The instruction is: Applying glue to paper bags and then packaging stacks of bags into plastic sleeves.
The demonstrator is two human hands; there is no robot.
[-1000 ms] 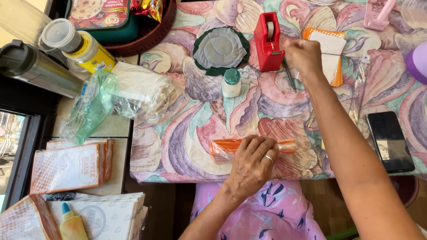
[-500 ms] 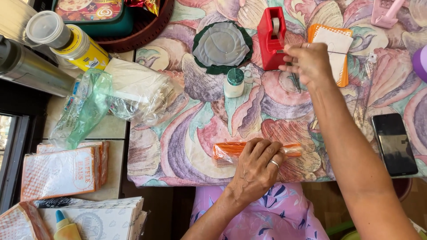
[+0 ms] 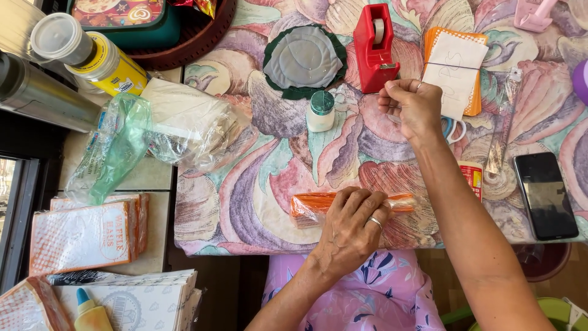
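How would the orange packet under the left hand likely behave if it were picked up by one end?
The orange packet looks like a slim stack in clear film, so it would probably sag or bend rather than stay rigid. The glossy wrap suggests it may slip between the fingers. Lying flat under the left hand, it seems light and unlikely to roll.

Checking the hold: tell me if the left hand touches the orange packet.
Touching. The head view shows the left hand lying flat on the orange packet.
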